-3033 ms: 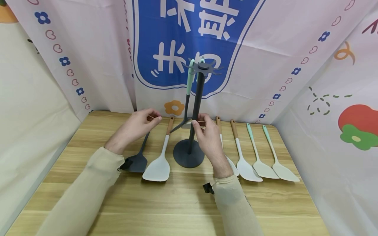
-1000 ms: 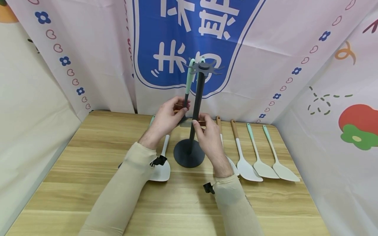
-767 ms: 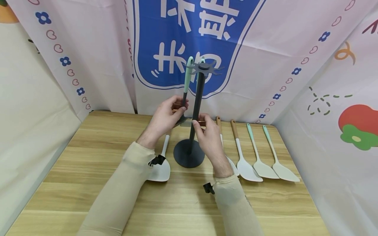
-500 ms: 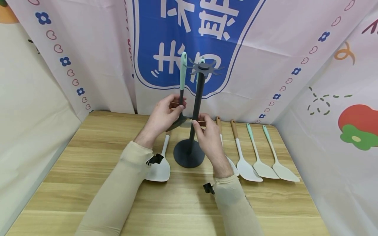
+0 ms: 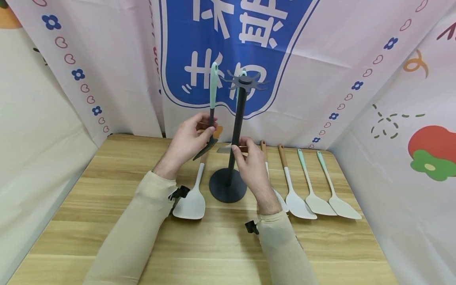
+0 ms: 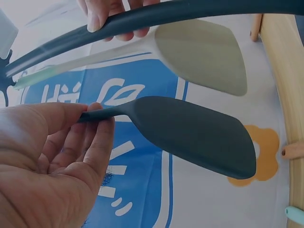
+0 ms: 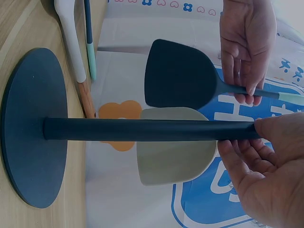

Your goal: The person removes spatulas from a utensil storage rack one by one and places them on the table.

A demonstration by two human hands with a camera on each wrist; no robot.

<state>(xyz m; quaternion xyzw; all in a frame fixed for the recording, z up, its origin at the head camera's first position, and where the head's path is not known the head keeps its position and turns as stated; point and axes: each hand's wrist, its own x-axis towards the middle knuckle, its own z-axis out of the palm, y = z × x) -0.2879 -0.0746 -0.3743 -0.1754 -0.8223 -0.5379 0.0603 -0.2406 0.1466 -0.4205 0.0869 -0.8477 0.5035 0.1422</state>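
My left hand [image 5: 189, 138] pinches the thin neck of a dark spatula [image 5: 213, 87] with a mint handle. The spatula is upright in the air, left of the black utensil stand [image 5: 239, 114], its blade [image 6: 190, 137] plain in the left wrist view. Thumb and fingers of my right hand [image 5: 253, 166] grip the stand's pole. Behind the pole a second spatula hangs from the hooked top [image 5: 246, 80]; its grey-green blade [image 6: 204, 54] shows in the left wrist view. The stand's round base [image 5: 228, 186] sits on the table.
A white spatula with a wooden handle [image 5: 192, 204] lies left of the base. Several more lie to the right, including a white one [image 5: 299, 205] and a mint-handled one [image 5: 343, 206]. A dark spatula's mint handle [image 7: 91, 61] shows in the right wrist view. Printed cloth [image 5: 331, 51] hangs behind.
My left hand has reached over, gripped the hanging dark spatula and lifted it off the hook, shifting it left of the stand. My right hand stays on the pole.
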